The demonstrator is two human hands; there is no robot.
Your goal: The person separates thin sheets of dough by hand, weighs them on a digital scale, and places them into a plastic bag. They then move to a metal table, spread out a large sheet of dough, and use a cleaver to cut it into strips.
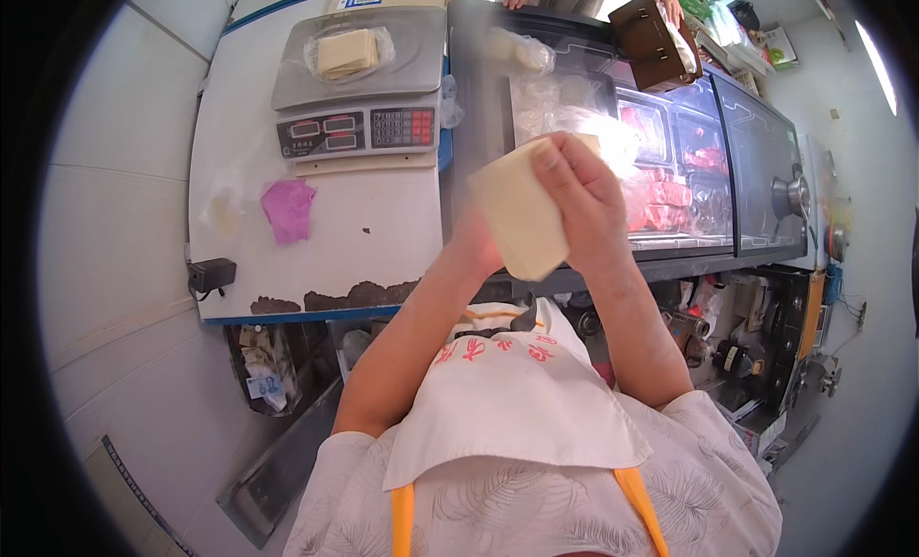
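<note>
In front of my chest I hold a thick stack of pale yellow wonton wrappers (522,212), tilted and slightly blurred. My right hand (586,189) is closed on its upper right side, the thumb lying across the top face. Behind the stack's lower left edge is my left hand (476,236); its fingers are hidden and smeared. A smaller stack of similar wrappers (347,53) lies on a clear plastic bag (385,46) on the steel pan of a digital scale (359,131).
A purple scrap (289,212) and a small black box (211,275) lie on the white counter (383,222). To the right, a glass-topped display case (766,174) contains wrapped red meat (665,193). Across it, another person's hand (665,2) is at a brown handbag (653,42).
</note>
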